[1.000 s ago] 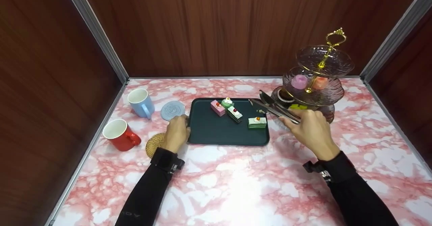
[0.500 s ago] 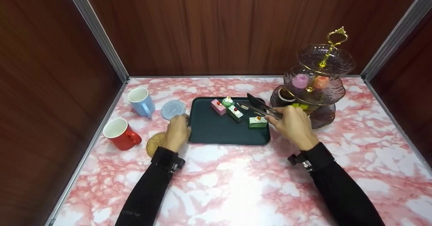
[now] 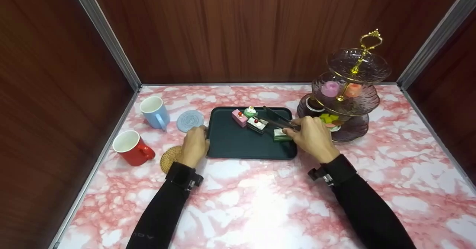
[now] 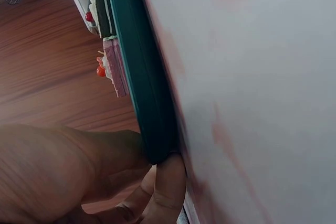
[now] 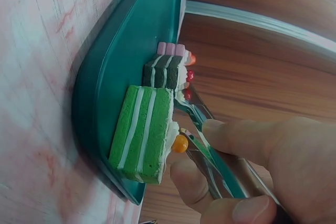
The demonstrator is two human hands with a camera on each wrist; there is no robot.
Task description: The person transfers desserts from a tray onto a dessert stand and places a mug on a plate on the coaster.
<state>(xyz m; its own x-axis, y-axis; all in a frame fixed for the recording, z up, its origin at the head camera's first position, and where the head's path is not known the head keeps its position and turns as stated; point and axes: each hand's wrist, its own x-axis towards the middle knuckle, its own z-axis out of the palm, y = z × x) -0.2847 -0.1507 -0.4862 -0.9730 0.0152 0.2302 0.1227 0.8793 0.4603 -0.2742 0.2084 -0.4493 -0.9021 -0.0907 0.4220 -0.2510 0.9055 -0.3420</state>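
Observation:
My left hand (image 3: pixel 195 146) pinches the left edge of the dark green tray (image 3: pixel 238 149); the left wrist view shows a finger under its rim. My right hand (image 3: pixel 314 137) holds metal tongs (image 3: pixel 276 117) over the tray's right part, their tips at the dark layered cake slice (image 3: pixel 256 125) with a red berry. Whether the tips grip that slice I cannot tell. A pink cake slice (image 3: pixel 239 118) and a small round green cake (image 3: pixel 250 111) sit just left of it. Under the right hand lies a green layered slice (image 5: pixel 140 135) topped with an orange ball.
A tiered glass stand (image 3: pixel 351 109) with a gold handle rises at the back right, small cakes on its tiers. At left are a blue mug (image 3: pixel 152 113), a red mug (image 3: pixel 134 150), a blue coaster (image 3: pixel 189 120) and a woven coaster (image 3: pixel 170 159). Wood panels wall the table.
My right hand has moved left with the tongs, from beside the stand to over the tray. The dark slice has turned a little. My left hand stays at the tray's edge.

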